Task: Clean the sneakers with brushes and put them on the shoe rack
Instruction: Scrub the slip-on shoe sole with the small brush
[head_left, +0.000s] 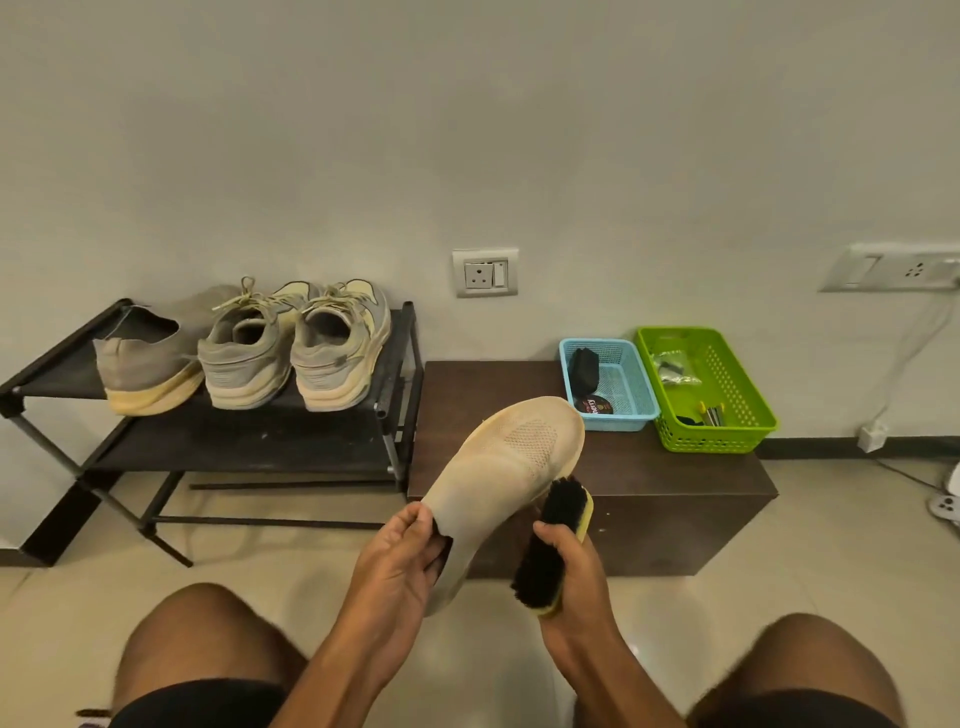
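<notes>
The person's left hand (402, 558) pinches the collar of a beige knit slip-on sneaker (511, 467), thumb outside and fingers tucked into the opening, holding it raised, toe pointing away, above the near edge of a dark low cabinet (675, 478). The right hand (574, 564) is wrapped around a yellow-backed shoe brush (550, 545), whose black bristles face the sneaker's right flank and appear to touch it near the upper end.

On the shoe rack's (395, 364) top shelf stand the matching slip-on (143, 358) and a pair of laced grey sneakers (293, 348), heels outward. A blue basket (631, 387) and a green basket (727, 384) sit on the cabinet.

Risks, as judged: the sneaker is secured only at its soft collar, so firm brush pressure could fold the knit upper or twist the shoe out of the pinch. Dislodged dirt would likely fall on the cabinet top and floor. The space remaining on the top shelf looks tight at the left; careless placement could nudge the neighbouring shoes.
</notes>
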